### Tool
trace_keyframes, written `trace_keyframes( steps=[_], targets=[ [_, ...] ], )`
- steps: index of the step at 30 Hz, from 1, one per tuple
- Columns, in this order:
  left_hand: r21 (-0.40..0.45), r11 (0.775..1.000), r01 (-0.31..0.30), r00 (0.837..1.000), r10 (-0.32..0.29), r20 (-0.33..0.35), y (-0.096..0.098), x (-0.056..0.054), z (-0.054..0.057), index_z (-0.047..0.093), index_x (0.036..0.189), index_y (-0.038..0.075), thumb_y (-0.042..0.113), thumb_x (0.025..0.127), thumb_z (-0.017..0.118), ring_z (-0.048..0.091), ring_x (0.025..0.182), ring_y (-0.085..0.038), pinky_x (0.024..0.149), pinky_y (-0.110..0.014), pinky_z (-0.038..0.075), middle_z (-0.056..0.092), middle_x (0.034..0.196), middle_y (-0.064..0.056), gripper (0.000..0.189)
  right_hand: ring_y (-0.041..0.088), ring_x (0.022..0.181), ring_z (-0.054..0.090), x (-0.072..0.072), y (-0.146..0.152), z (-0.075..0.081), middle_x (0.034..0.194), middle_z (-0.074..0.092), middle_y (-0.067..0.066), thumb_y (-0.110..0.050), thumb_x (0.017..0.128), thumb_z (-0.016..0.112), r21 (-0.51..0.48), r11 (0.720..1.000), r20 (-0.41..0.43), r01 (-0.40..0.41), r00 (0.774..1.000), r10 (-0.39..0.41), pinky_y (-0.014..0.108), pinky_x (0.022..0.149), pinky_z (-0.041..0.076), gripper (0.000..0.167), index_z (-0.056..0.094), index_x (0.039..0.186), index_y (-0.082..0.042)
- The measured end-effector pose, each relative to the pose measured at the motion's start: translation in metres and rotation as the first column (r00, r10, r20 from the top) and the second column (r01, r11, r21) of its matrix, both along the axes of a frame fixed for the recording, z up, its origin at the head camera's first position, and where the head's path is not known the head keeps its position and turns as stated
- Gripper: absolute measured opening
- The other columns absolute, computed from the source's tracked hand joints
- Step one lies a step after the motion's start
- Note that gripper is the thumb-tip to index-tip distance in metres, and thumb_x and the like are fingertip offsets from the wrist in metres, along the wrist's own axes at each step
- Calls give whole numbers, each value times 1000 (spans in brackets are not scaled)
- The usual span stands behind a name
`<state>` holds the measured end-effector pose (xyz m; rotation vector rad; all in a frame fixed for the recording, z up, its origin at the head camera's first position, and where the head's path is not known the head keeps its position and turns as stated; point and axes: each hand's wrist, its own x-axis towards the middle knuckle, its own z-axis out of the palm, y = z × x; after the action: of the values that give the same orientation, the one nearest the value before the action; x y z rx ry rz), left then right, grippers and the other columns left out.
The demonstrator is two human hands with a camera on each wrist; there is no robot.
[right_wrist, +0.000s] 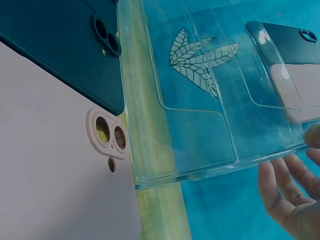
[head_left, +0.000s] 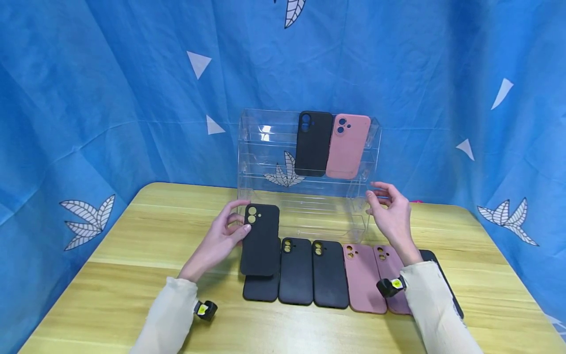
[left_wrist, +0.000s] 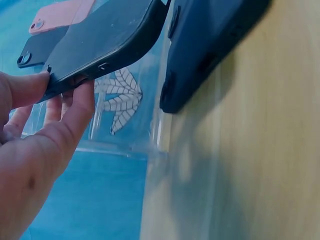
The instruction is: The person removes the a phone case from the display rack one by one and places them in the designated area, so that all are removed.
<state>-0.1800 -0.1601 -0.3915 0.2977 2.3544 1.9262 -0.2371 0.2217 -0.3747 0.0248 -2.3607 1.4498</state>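
My left hand (head_left: 224, 234) pinches a black phone case (head_left: 261, 241) by its left edge, thumb on the back and fingers behind. The case is raised over another black phone case (head_left: 261, 289) at the left end of a row on the table. In the left wrist view, the held case (left_wrist: 107, 37) tilts away from the hand. My right hand (head_left: 391, 212) is beside the right side of a clear tiered display rack (head_left: 305, 221), fingers loosely bent and holding no case. In the right wrist view, its fingertips (right_wrist: 280, 172) lie close to the rack's edge; contact is unclear.
On an upper tier of the rack lean a black case (head_left: 313, 147) and a pink case (head_left: 348, 147). More black cases (head_left: 296, 275) and pink cases (head_left: 366, 282) lie in the row before the rack; another dark case (head_left: 446, 280) is partly under the right forearm. A blue curtain (head_left: 132, 98) hangs behind.
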Motion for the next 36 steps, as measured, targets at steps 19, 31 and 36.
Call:
trace_keyframes(
  steps=[19,31,36],
  targets=[
    [-46,999,15,995,-11,96,-38,12,-10,35,152,22,5,103,55,63,83,-17,75,-38,58,52,119,-19,55,-7,88,65,0,3,-1,120,67,17,-24,104,59,23,1000,10,0,1000,0,21,66,62,37,61,135,-5],
    [-78,995,61,985,-47,166,-58,15,-11,31,153,17,8,103,57,62,85,-19,75,-38,56,54,115,-17,57,-4,90,65,0,2,-1,120,66,17,-25,104,59,14,1000,19,-7,1000,7,21,66,62,38,60,136,-4],
    [-93,993,79,978,-59,200,-63,16,-15,30,153,16,8,102,57,62,89,-21,76,-38,56,54,116,-17,58,-5,89,65,-2,2,-1,119,66,17,-24,104,59,15,1000,15,-7,1000,6,20,65,62,38,60,136,-4]
  ],
)
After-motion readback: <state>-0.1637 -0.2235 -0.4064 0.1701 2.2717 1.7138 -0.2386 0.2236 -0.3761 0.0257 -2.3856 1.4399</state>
